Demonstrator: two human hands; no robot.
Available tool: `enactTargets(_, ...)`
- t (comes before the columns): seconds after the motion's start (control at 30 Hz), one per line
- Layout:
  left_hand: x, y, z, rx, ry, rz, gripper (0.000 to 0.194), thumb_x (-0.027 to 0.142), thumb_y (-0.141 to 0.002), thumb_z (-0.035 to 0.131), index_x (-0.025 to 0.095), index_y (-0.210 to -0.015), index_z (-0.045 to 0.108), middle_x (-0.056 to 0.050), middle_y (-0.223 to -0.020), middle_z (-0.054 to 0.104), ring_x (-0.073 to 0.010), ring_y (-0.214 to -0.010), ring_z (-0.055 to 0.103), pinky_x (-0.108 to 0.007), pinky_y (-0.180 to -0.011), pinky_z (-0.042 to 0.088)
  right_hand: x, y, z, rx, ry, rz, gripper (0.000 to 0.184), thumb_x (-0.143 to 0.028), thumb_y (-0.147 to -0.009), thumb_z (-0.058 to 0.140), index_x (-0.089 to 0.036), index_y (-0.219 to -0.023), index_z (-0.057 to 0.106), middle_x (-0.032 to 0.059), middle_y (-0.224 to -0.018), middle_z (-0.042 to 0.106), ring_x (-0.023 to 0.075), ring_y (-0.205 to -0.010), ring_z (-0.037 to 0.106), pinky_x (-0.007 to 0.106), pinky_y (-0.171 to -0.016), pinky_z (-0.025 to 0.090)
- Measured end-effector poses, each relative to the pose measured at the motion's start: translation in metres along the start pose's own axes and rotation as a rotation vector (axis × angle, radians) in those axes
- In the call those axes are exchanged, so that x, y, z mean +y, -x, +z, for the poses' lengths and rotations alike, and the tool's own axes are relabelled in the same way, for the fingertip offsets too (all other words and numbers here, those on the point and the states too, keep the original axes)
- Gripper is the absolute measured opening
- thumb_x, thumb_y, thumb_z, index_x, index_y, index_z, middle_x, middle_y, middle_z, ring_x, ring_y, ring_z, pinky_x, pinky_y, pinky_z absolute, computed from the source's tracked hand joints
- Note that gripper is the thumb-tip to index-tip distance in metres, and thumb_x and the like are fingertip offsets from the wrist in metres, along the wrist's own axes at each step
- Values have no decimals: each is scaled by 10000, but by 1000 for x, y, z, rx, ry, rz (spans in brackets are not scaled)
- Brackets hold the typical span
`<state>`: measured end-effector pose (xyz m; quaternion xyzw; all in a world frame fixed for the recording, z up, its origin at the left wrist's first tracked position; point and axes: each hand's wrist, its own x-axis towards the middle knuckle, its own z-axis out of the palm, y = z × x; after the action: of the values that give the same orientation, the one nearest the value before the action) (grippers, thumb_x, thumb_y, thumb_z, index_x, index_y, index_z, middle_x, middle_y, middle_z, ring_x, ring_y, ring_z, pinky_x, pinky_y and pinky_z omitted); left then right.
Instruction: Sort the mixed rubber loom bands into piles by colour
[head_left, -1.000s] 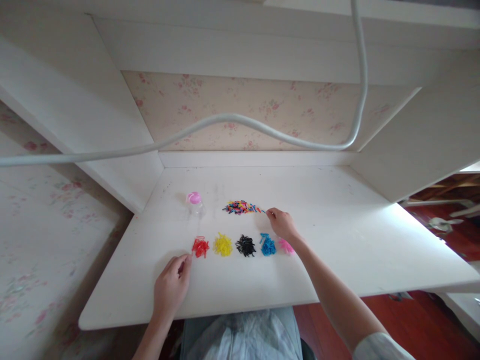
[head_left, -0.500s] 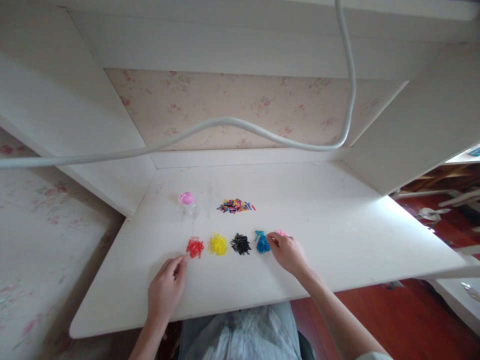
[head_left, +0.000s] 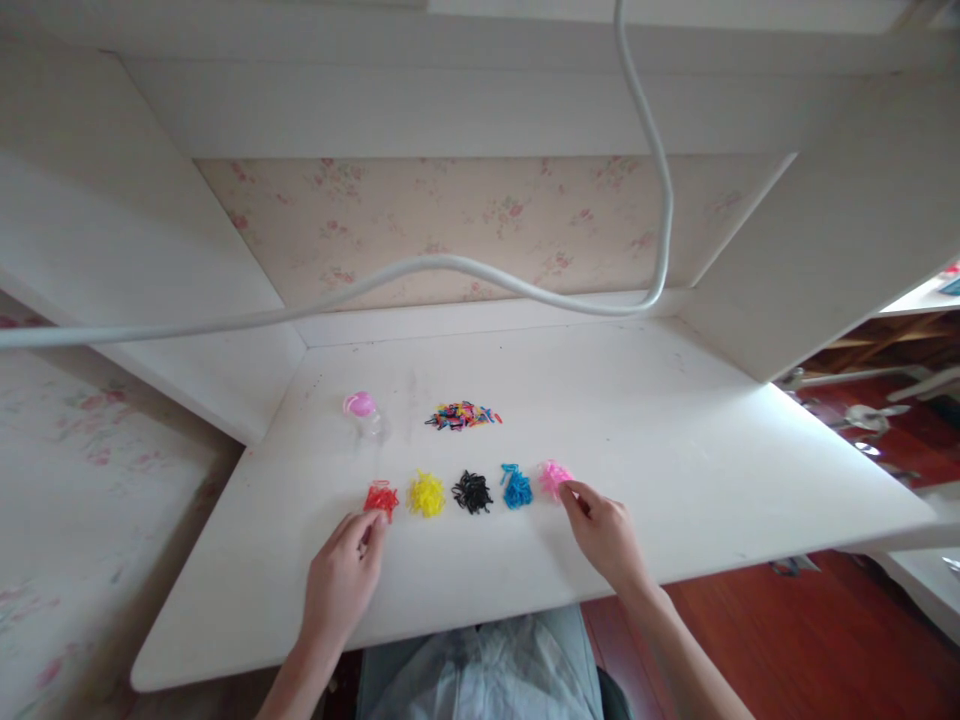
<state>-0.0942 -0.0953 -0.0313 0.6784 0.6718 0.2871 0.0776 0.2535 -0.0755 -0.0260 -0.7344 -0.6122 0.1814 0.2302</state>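
Small rubber bands lie sorted by colour in a row: a red pile (head_left: 381, 496), a yellow pile (head_left: 427, 494), a black pile (head_left: 472, 492), a blue pile (head_left: 517, 487) and a pink pile (head_left: 554, 478). Behind them sits a mixed-colour pile of bands (head_left: 461, 416). My left hand (head_left: 346, 565) has thumb and forefinger pinched at the near edge of the red pile. The fingertips of my right hand (head_left: 606, 535) are pinched together at the near right edge of the pink pile. Whatever is between either hand's fingers is too small to make out.
A clear container with a pink lid (head_left: 361, 404) is at the back left of the white table (head_left: 675, 450). White side panels rise at both ends. A thick white cable (head_left: 442, 262) crosses in front of the wallpapered wall.
My right hand has moved right from the blue pile to the pink pile, uncovering both. My left hand has come slightly closer to the red bands. The camera view has shifted a little.
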Motion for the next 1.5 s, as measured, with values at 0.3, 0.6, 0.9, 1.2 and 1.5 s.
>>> enactTargets(0.3,106,-63,30,-289,35,188,287,373,-891,418,224,-851,660,-36,-864,678,-133,-722,610,-247,-685,449,30,22,14,59,-50,32,431,-502,-894,346,-253,-952,693,31,-754,707,163,-659,642,227,-621,411)
enactTargets(0.6,145,-125,101,-336,-146,127,255,369,-867,470,221,-965,654,-57,-1018,658,-170,-890,605,-264,-742,440,31,23,17,66,68,-10,430,-479,-918,308,-283,-992,683,30,-793,718,175,-701,663,223,-599,401)
enactTargets(0.9,149,-140,125,-307,-176,157,303,305,-906,389,162,-950,652,-104,-1007,625,-191,-888,594,-292,-746,446,31,22,17,61,92,-39,417,-451,-927,297,-288,-991,676,20,-769,713,173,-674,657,224,-582,385)
enactTargets(1.2,150,-136,119,-279,-150,173,331,282,-929,343,164,-946,652,-100,-983,621,-170,-822,607,-276,-687,451,34,23,19,71,96,-39,425,-467,-924,299,-284,-993,676,16,-742,711,164,-661,655,220,-575,382)
enactTargets(1.5,120,-94,51,-85,56,157,263,332,-917,408,224,-1001,632,-36,-959,635,-125,-812,596,-235,-744,453,36,26,21,62,136,-31,398,-476,-917,335,-291,-1001,677,7,-838,721,167,-707,664,221,-594,374)
